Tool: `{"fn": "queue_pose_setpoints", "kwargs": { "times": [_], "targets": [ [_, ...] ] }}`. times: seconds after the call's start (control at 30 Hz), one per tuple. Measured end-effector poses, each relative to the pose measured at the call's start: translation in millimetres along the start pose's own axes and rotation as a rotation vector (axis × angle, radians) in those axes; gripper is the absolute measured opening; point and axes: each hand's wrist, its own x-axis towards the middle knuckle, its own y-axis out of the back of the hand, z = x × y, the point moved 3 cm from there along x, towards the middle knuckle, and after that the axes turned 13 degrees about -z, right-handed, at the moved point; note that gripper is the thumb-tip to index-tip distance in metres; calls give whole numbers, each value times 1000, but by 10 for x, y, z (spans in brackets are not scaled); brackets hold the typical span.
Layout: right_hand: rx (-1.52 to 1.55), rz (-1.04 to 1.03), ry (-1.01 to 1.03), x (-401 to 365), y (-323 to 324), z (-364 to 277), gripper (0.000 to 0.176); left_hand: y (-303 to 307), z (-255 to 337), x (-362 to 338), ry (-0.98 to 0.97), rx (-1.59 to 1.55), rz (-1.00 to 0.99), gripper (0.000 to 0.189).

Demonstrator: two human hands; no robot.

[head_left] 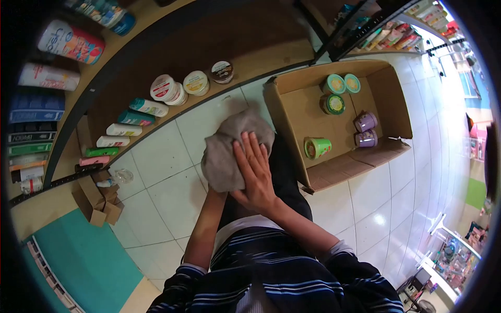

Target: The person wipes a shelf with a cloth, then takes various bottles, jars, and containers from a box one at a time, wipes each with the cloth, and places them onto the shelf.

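A crumpled grey-brown cloth (224, 156) is held in front of my body, above the tiled floor. My right hand (254, 175) lies on top of it, its fingers stretched out and slightly apart. Beneath the cloth is my left hand, its fingers hidden; only the wrist and forearm show below the cloth's lower edge. To the right, an open cardboard box (289, 130) holds several tubs: a green tub (317, 148), a darker green tub (334, 105), teal-lidded tubs (335, 84) and purple tubs (366, 138).
A low wooden shelf (237, 73) on the left bears white tubs (196, 83), tubes and bottles. More bottles (71, 41) stand on a higher shelf. A small torn carton (96, 201) and a clear plastic item (123, 176) lie on the floor.
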Motion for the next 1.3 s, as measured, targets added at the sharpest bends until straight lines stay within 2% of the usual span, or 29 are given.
{"fn": "queue_pose_setpoints", "kwargs": {
  "times": [0.03,0.07,0.13,0.17,0.2,0.27,0.33,0.4,0.43,0.47,0.53,0.57,0.6,0.67,0.8,0.83,0.87,0.93,1.0,1.07,1.13,1.17,1.23,1.27,1.3],
  "targets": [
    [0,-6,-32,30,-6,-43,82,39,70,45,34,225,1,56],
    [13,-17,-9,37,-40,-86,82,-88,162,170,15,241,15,56],
    [-27,-28,-27,-15,-104,-172,76,-793,413,609,-194,588,190,34],
    [-73,-57,-15,-39,-141,-213,77,-1019,523,716,-298,757,276,29],
    [-66,-63,0,-3,-152,-224,77,-1095,586,733,-310,766,285,29],
    [-65,5,15,44,-128,-262,78,-1200,628,736,-208,955,198,30],
    [-69,52,9,225,-44,-193,76,-1043,582,668,-260,908,277,29],
    [136,151,-20,364,91,-82,74,-886,504,611,-361,800,422,27],
    [181,239,-26,372,111,-65,60,-1359,694,706,-383,974,513,24],
    [172,246,-37,360,140,-42,60,-1340,689,688,-372,967,503,24],
    [570,171,-247,338,158,99,40,-1256,719,641,-314,1002,438,23],
    [688,201,-374,336,161,166,25,-1238,688,621,-266,928,406,26],
    [684,208,-382,309,190,160,25,-1187,662,599,-258,923,401,26],
    [352,92,-266,328,260,88,27,-1139,630,640,-268,1046,299,28],
    [379,59,-245,349,251,237,31,-1191,565,589,-251,939,347,28],
    [676,31,-528,301,206,393,37,-1163,546,566,-215,775,335,28],
    [678,28,-523,272,169,453,37,-1127,538,554,-183,613,324,29],
    [706,266,-488,107,68,580,43,-1131,611,559,-175,588,313,31],
    [653,62,-593,-228,-119,802,39,-1223,722,663,-198,361,272,34],
    [272,-249,-430,-553,-248,708,32,-1096,793,732,-231,256,239,37],
    [144,-660,-388,-768,-349,495,26,-1053,760,752,-137,-33,77,38],
    [152,-670,-382,-855,-395,491,26,-994,687,710,-113,-23,134,38],
    [128,-537,-19,-950,-435,466,30,-842,488,632,-67,-79,170,40],
    [134,-540,-17,-853,-324,457,30,-755,370,591,-18,-142,193,42],
    [241,-469,-204,-725,-141,522,36,-663,262,517,-17,-142,200,42]
  ]
}}
